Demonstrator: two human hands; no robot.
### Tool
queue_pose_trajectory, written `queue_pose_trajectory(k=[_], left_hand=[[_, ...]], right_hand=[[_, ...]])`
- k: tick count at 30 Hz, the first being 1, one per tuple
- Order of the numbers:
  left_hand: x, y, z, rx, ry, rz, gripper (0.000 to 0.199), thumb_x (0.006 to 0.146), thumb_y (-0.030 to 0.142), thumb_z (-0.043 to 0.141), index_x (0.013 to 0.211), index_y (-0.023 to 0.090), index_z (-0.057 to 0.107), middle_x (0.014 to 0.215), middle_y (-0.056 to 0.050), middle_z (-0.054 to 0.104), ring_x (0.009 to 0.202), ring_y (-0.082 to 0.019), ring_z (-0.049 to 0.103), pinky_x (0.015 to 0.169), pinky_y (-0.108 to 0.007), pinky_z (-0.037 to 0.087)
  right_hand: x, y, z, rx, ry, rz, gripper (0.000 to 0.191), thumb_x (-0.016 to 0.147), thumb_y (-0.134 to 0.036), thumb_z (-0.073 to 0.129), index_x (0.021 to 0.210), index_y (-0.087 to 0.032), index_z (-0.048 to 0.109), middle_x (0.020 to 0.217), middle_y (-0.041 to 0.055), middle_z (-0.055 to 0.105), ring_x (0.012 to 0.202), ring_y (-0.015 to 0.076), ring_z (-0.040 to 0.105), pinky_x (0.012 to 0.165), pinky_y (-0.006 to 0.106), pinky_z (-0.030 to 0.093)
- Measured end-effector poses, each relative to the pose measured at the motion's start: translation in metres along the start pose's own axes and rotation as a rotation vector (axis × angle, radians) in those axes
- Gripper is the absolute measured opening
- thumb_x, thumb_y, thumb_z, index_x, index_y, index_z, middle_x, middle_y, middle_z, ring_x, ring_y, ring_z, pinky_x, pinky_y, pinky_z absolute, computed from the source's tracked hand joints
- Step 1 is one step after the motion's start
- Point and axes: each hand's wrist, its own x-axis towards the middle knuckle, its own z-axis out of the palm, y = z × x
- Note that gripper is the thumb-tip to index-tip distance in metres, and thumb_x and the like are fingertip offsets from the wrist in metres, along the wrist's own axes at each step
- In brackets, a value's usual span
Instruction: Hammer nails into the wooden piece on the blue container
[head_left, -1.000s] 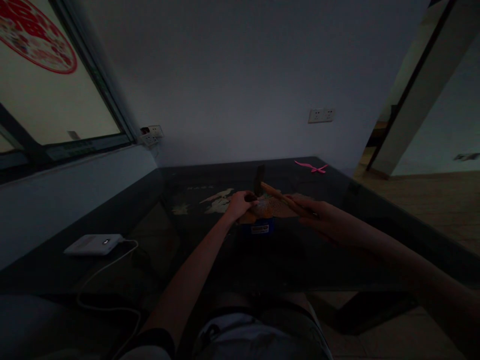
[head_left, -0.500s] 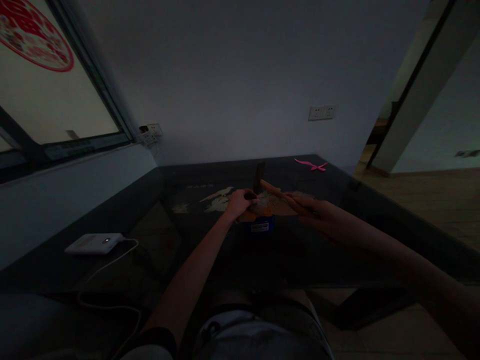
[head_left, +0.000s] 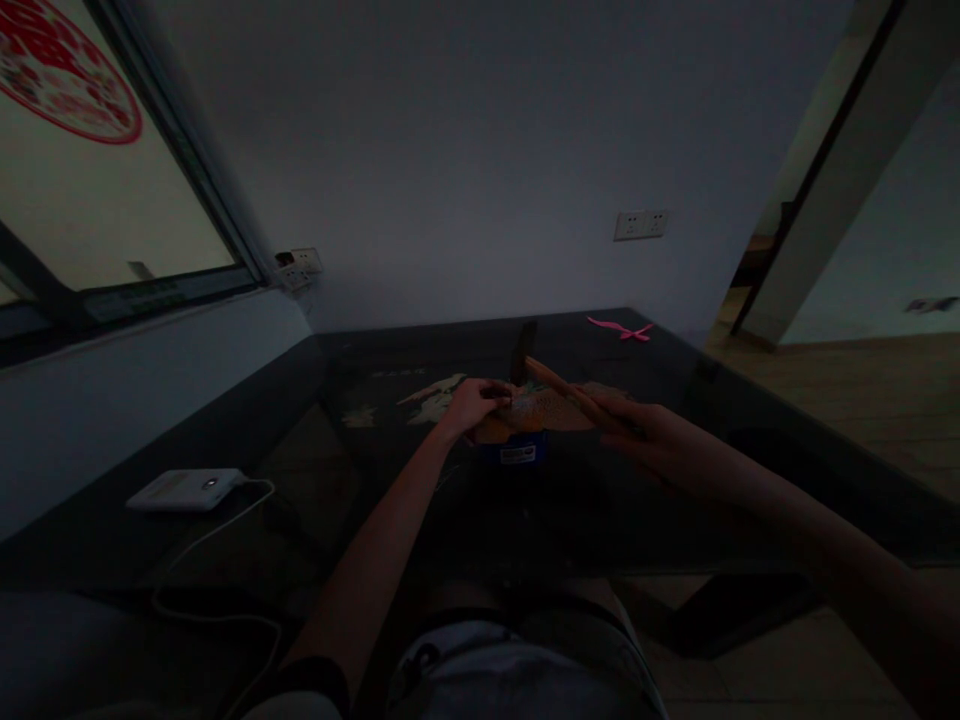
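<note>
In the dim head view, my right hand (head_left: 634, 420) is closed round the wooden handle of a hammer (head_left: 551, 377). Its dark head stands upright near the middle of the table. My left hand (head_left: 472, 402) is closed just left of the hammer head, its fingertips pinched; what they hold is too small and dark to name. Beneath the hands lies a flat brownish, speckled piece (head_left: 551, 410), and at its front edge shows a blue packet (head_left: 521, 449) with a white label.
A white power bank (head_left: 186, 490) with a cable lies on the dark table (head_left: 345, 520) at the left. Pink ribbon (head_left: 634, 332) lies near the far right edge. The wall (head_left: 450, 180) rises behind, with sockets (head_left: 640, 225).
The hammer head has shifted slightly right and up, staying close to my left fingers. My left hand has moved slightly left. Both hands keep their closed poses.
</note>
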Motion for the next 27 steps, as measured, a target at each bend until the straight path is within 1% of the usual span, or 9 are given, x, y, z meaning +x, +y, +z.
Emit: queue_pose_trajectory(k=[2,4,7,10,16,20,22,25,27], left_hand=[[0.000,0.000,0.001,0.014,0.025,-0.001,0.014,0.071,0.014,0.065,0.084,0.013,0.071,0.087,-0.007,0.073,0.080,-0.017,0.066,0.077,-0.028,0.051],[0.001,-0.002,0.002,0.015,0.020,0.004,0.015,0.071,0.015,0.065,0.084,0.013,0.071,0.086,-0.007,0.073,0.080,-0.017,0.066,0.076,-0.029,0.051],[0.002,-0.005,0.003,0.028,0.017,0.012,0.017,0.070,0.019,0.066,0.086,0.013,0.070,0.088,-0.007,0.072,0.081,-0.018,0.067,0.076,-0.029,0.051],[0.002,-0.007,0.003,0.049,0.037,0.028,0.019,0.070,0.022,0.067,0.087,0.013,0.070,0.091,-0.009,0.072,0.083,-0.020,0.066,0.077,-0.031,0.051],[-0.002,-0.003,-0.001,-0.044,0.058,0.113,0.030,0.072,0.018,0.065,0.101,0.012,0.063,0.098,-0.010,0.069,0.090,-0.018,0.065,0.084,-0.033,0.050],[-0.018,0.002,-0.023,0.008,0.153,0.180,0.035,0.076,0.024,0.062,0.110,0.014,0.058,0.102,-0.010,0.067,0.095,-0.017,0.063,0.088,-0.033,0.048],[-0.031,0.001,-0.039,0.036,0.241,0.176,0.032,0.078,0.027,0.058,0.108,0.015,0.057,0.103,-0.010,0.066,0.094,-0.017,0.063,0.088,-0.032,0.048],[-0.056,-0.007,-0.061,0.110,0.372,0.112,0.023,0.080,0.031,0.055,0.097,0.015,0.059,0.099,-0.008,0.066,0.091,-0.017,0.063,0.085,-0.031,0.049],[-0.072,-0.016,-0.070,0.200,0.364,0.047,0.019,0.079,0.031,0.055,0.089,0.016,0.061,0.094,-0.007,0.067,0.088,-0.018,0.063,0.083,-0.031,0.049]], right_hand=[[0.001,0.000,0.000,0.003,-0.008,-0.022,0.048,0.076,-0.020,0.051,0.123,-0.018,0.058,0.113,0.0053,0.064,0.092,0.0232,0.063,0.079,0.035,0.051],[0.001,0.001,0.002,0.001,-0.019,-0.035,0.048,0.075,-0.020,0.051,0.123,-0.017,0.058,0.113,0.0069,0.064,0.091,0.0236,0.063,0.078,0.035,0.051],[0.001,0.004,0.006,0.015,-0.079,0.052,0.052,0.077,-0.021,0.049,0.128,-0.016,0.053,0.086,0.0058,0.068,0.063,0.0187,0.062,0.058,0.030,0.052],[-0.004,0.006,0.009,0.053,-0.118,0.150,0.054,0.079,-0.025,0.048,0.132,-0.015,0.048,0.066,0.0006,0.063,0.040,0.0123,0.050,0.040,0.024,0.043],[-0.019,0.010,0.009,0.159,-0.053,0.171,0.054,0.079,-0.031,0.053,0.131,-0.018,0.050,0.057,-0.0042,0.054,0.037,0.0090,0.043,0.036,0.020,0.036],[-0.039,0.015,0.013,0.295,0.001,0.282,0.059,0.079,-0.037,0.056,0.135,-0.020,0.045,0.048,-0.0077,0.045,0.035,0.0094,0.040,0.033,0.019,0.033],[-0.053,0.017,0.019,0.374,0.061,0.357,0.059,0.079,-0.040,0.058,0.135,-0.023,0.045,0.051,-0.0064,0.049,0.037,0.0101,0.043,0.032,0.018,0.033],[-0.076,0.023,0.032,0.456,0.176,0.433,0.056,0.078,-0.041,0.061,0.131,-0.025,0.051,0.074,-0.0005,0.065,0.055,0.0142,0.057,0.040,0.019,0.043],[-0.091,0.030,0.042,0.509,0.224,0.478,0.055,0.077,-0.041,0.063,0.130,-0.026,0.052,0.090,0.0021,0.069,0.075,0.0190,0.064,0.051,0.021,0.050]])
